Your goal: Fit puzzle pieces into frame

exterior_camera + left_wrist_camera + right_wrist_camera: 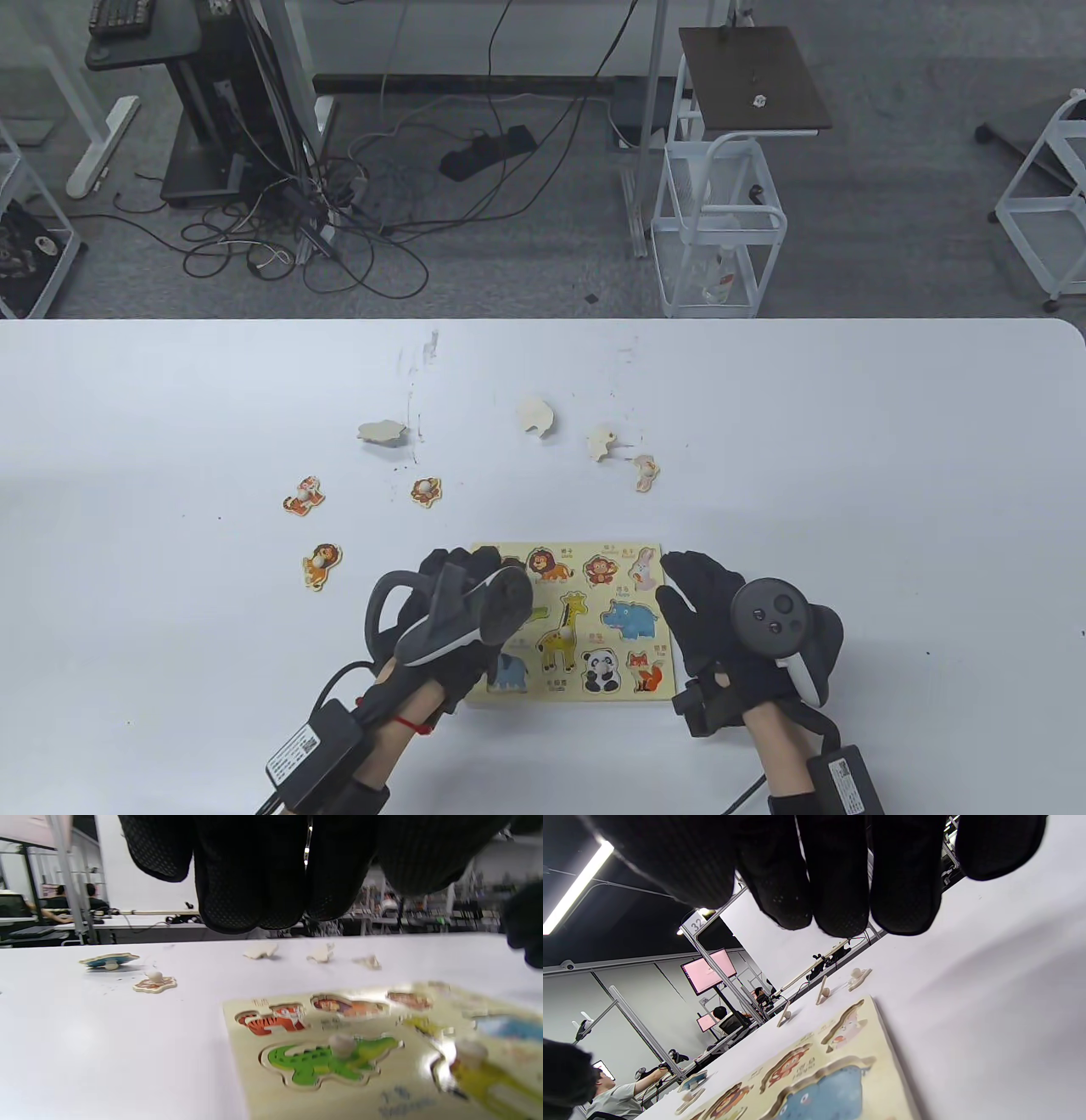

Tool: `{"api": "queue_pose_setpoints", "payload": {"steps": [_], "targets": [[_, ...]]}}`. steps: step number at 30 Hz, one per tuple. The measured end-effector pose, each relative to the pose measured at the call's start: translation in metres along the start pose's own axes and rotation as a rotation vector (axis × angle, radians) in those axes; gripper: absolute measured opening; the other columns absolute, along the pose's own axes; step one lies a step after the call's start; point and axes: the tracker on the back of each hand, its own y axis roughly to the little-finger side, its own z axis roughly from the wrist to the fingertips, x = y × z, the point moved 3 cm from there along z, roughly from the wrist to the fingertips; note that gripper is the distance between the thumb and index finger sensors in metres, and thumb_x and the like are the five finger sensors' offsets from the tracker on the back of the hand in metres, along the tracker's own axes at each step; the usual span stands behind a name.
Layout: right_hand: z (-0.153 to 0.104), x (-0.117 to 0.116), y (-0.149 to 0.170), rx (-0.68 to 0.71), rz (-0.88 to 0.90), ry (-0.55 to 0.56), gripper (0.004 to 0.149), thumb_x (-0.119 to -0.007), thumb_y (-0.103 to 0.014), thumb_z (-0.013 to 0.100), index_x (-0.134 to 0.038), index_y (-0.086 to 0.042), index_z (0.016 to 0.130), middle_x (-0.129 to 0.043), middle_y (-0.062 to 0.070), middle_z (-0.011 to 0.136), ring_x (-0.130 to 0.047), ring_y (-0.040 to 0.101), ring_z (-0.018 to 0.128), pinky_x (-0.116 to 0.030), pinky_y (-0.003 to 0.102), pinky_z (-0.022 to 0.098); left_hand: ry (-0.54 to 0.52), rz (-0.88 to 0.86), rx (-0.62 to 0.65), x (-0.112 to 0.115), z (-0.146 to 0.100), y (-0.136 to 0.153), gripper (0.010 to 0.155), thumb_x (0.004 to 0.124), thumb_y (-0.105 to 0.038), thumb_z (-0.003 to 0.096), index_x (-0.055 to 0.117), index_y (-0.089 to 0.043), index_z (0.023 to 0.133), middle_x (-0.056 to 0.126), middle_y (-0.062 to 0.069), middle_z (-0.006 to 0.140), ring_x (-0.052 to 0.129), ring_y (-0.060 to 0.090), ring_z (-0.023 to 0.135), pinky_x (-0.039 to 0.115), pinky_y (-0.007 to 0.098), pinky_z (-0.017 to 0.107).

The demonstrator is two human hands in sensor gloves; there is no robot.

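Observation:
The wooden puzzle frame (585, 692) lies at the table's near edge, between my hands. A giraffe piece (562, 632) with a knob sits in its middle. A green crocodile piece (331, 1060) sits in its left side. My left hand (462, 564) hovers over the frame's left part, fingers (254, 878) spread, holding nothing. My right hand (679, 586) is at the frame's right edge, fingers (840, 878) extended, holding nothing. Loose pieces lie beyond: lion (321, 564), tiger (303, 496), monkey (426, 491), rabbit (646, 472).
Three pieces lie face down farther back: one on the left (383, 432), one in the middle (537, 416), one on the right (601, 442). The white table's far edge (543, 321) borders a floor with cables and carts.

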Motion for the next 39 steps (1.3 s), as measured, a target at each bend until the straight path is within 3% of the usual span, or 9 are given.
{"api": "queue_pose_setpoints", "payload": {"steps": [6, 13, 15, 20, 28, 34, 39], "targets": [[0.000, -0.001, 0.001, -0.011, -0.011, -0.010, 0.057, -0.082, -0.046, 0.041, -0.085, -0.015, 0.089, -0.084, 0.014, 0.091, -0.089, 0.051, 0.077, -0.062, 0.071, 0.058, -0.111, -0.179, -0.079, 0.001, -0.024, 0.035, 0.054, 0.077, -0.057, 0.0441, 0.084, -0.034, 0.093, 0.086, 0.005, 0.102, 0.094, 0.029, 0.090, 0.067, 0.052, 0.075], [0.001, 0.001, 0.000, -0.009, -0.048, -0.023, 0.057, -0.085, -0.045, 0.040, -0.083, -0.017, 0.090, -0.083, 0.012, 0.092, -0.088, 0.050, 0.079, -0.061, 0.071, 0.058, -0.157, -0.337, -0.061, 0.028, -0.032, 0.053, 0.057, 0.076, -0.061, 0.0437, 0.084, -0.033, 0.093, 0.085, 0.006, 0.103, 0.093, 0.030, 0.091, 0.067, 0.052, 0.074], [0.003, 0.002, -0.004, -0.001, -0.076, -0.012, 0.057, -0.086, -0.044, 0.040, -0.083, -0.017, 0.090, -0.083, 0.012, 0.092, -0.088, 0.050, 0.079, -0.061, 0.072, 0.059, -0.121, -0.371, -0.055, 0.032, -0.032, 0.056, 0.059, 0.075, -0.062, 0.0438, 0.079, -0.036, 0.097, 0.080, 0.004, 0.107, 0.089, 0.030, 0.096, 0.064, 0.052, 0.076], [0.010, 0.010, -0.028, 0.058, -0.268, 0.041, 0.058, -0.091, -0.045, 0.037, -0.085, -0.020, 0.089, -0.085, 0.008, 0.092, -0.090, 0.047, 0.080, -0.063, 0.070, 0.060, -0.174, -0.404, -0.071, 0.030, -0.041, 0.068, 0.062, 0.075, -0.063, 0.0438, 0.075, -0.037, 0.100, 0.073, 0.008, 0.111, 0.084, 0.033, 0.099, 0.061, 0.054, 0.076], [0.076, 0.004, -0.065, 0.091, -0.486, 0.023, 0.059, -0.096, -0.043, 0.034, -0.085, -0.024, 0.089, -0.086, 0.005, 0.091, -0.094, 0.042, 0.079, -0.066, 0.068, 0.061, -0.189, -0.405, -0.063, 0.032, -0.044, 0.069, 0.064, 0.074, -0.064, 0.0438, 0.072, -0.038, 0.102, 0.070, 0.005, 0.113, 0.081, 0.034, 0.102, 0.059, 0.055, 0.077], [0.140, -0.031, -0.065, 0.042, -0.674, -0.074, 0.056, -0.097, -0.039, 0.033, -0.087, -0.024, 0.086, -0.089, 0.004, 0.088, -0.098, 0.039, 0.075, -0.069, 0.066, 0.059, -0.151, -0.365, -0.051, 0.040, -0.041, 0.064, 0.061, 0.075, -0.060, 0.0453, 0.072, -0.037, 0.102, 0.070, 0.008, 0.113, 0.082, 0.034, 0.101, 0.058, 0.056, 0.077], [0.171, -0.060, -0.058, 0.000, -0.779, -0.129, 0.053, -0.098, -0.037, 0.033, -0.089, -0.025, 0.084, -0.091, 0.003, 0.086, -0.100, 0.037, 0.072, -0.071, 0.065, 0.059, -0.169, -0.355, -0.059, 0.038, -0.042, 0.064, 0.059, 0.075, -0.058, 0.0459, 0.075, -0.035, 0.101, 0.071, 0.007, 0.112, 0.080, 0.034, 0.101, 0.057, 0.056, 0.077]]}}
